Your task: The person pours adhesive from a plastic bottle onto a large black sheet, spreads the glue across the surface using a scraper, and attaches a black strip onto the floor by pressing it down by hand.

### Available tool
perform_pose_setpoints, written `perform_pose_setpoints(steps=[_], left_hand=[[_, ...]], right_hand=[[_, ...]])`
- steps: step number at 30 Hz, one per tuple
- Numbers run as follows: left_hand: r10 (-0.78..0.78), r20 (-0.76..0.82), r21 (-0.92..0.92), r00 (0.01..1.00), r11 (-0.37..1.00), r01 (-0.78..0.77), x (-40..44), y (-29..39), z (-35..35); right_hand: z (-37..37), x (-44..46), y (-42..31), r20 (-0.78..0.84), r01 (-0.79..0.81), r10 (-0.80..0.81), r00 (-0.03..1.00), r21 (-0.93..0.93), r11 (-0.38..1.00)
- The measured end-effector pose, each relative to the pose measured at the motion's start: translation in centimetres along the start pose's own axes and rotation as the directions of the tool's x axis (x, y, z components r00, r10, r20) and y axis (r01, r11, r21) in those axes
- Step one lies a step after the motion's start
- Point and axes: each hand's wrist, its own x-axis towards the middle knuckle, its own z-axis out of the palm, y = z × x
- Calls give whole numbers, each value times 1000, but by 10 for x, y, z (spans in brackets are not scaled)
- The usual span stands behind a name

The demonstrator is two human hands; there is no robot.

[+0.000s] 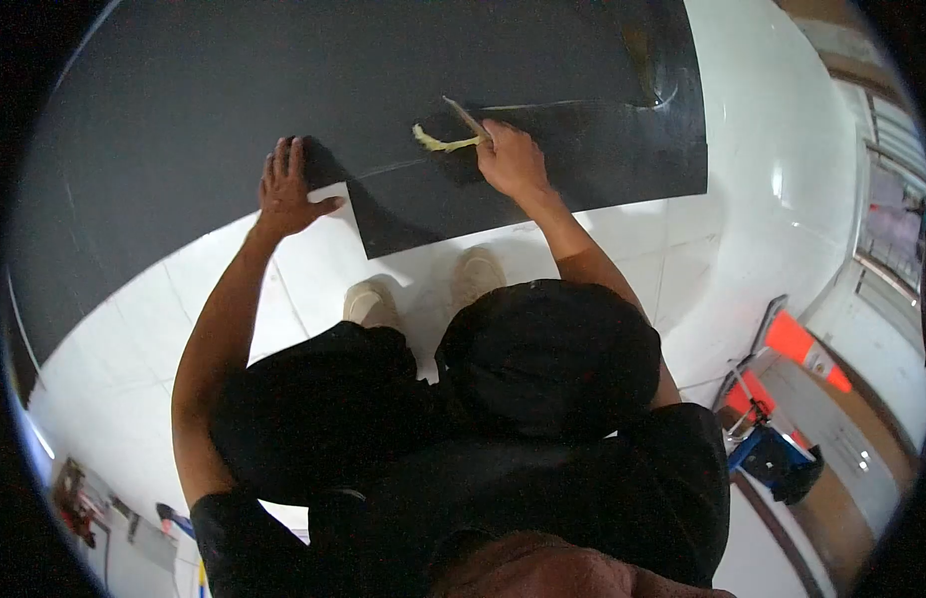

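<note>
A large black sheet lies on the floor, with a step cut into its near edge. My left hand presses on that edge, palm down with fingers stretched out. Over the sheet, my right hand is closed round a thin pointed tool, its handle hidden in the fist. Beside the tool, a curled pale-yellow strip runs up to the fingers; whether it is gripped too, I cannot tell. A light line crosses the sheet on both sides of the right hand.
White floor tiles surround the sheet, and my shoes stand near its edge. At the right are orange-and-white cones and a blue-and-black item. A brownish shiny patch marks the sheet's far right.
</note>
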Motion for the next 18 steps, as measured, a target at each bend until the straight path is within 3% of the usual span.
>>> perform_pose_setpoints(steps=[2,3,4,5,6,8,12,13,16,18], left_hand=[[232,-104,-44,967,971,-237,30,-70,15],[250,34,54,968,966,-251,42,-79,-13],[160,107,-86,981,985,-152,31,-63,-65],[46,14,35,999,998,-46,48,-102,-54],[-1,22,76,1000,997,-1,55,-117,-68],[-23,78,141,997,990,12,59,-114,-106],[-18,117,-57,993,998,25,62,-88,-135],[8,105,-148,994,989,8,61,-89,-139],[7,219,-81,976,997,11,65,-92,-154],[-21,205,-95,979,995,41,88,-127,-136]], right_hand=[[4,5,16,-121,22,-14,993,66,998],[5,11,22,-127,19,-9,992,77,997],[6,17,30,-174,63,-43,984,108,992],[1,18,39,-215,100,-71,974,127,987],[-9,19,42,-207,83,-60,976,108,991],[-40,24,41,-52,57,-54,997,69,996],[-63,42,70,-61,-26,30,998,61,998],[-70,46,84,-114,-69,74,991,50,996],[-101,55,140,-271,-174,168,948,4,985],[-116,47,180,-402,-267,215,890,-79,960]])
